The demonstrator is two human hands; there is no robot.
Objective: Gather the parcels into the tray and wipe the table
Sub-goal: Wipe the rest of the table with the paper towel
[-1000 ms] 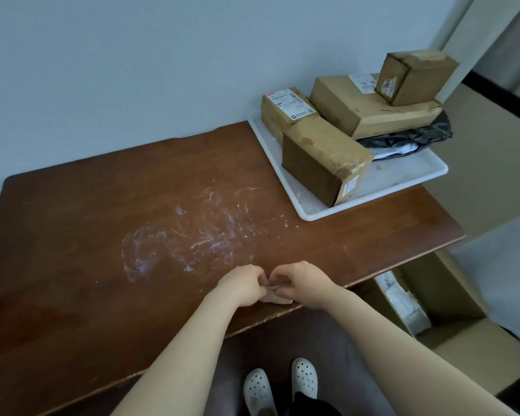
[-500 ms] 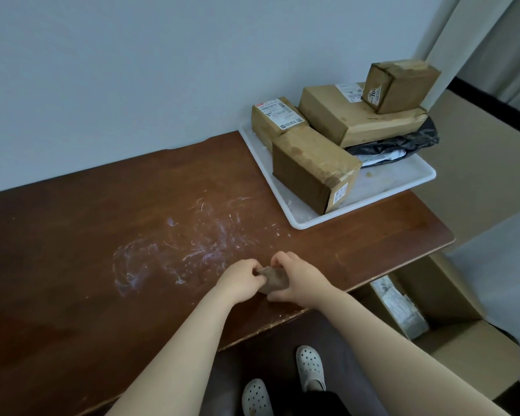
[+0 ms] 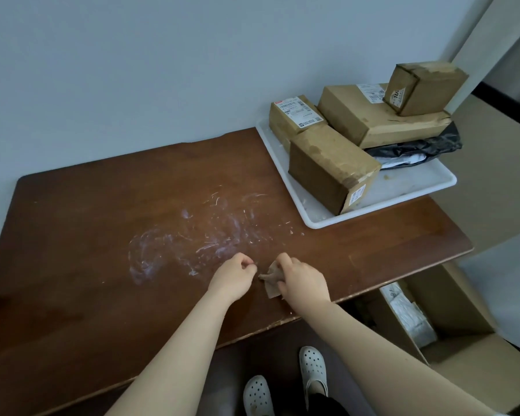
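Dark brown wooden table [image 3: 87, 265], back edge against wall. White plastic tray [image 3: 324, 222] sits on far right corner, and its right end looks to hang past table edge. Big patch of white smudges [image 3: 198, 235] across middle, few stray flecks trailing toward tray. Small brown rag [image 3: 272, 288] near front edge, just right of smudges, pinched under my right hand [image 3: 303, 283]. Front edge scuffed pale in spots.

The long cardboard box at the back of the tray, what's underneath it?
A crumpled black plastic bag sticks out from under the long box, in the white tray. Whether anything else lies beneath is covered by the box.
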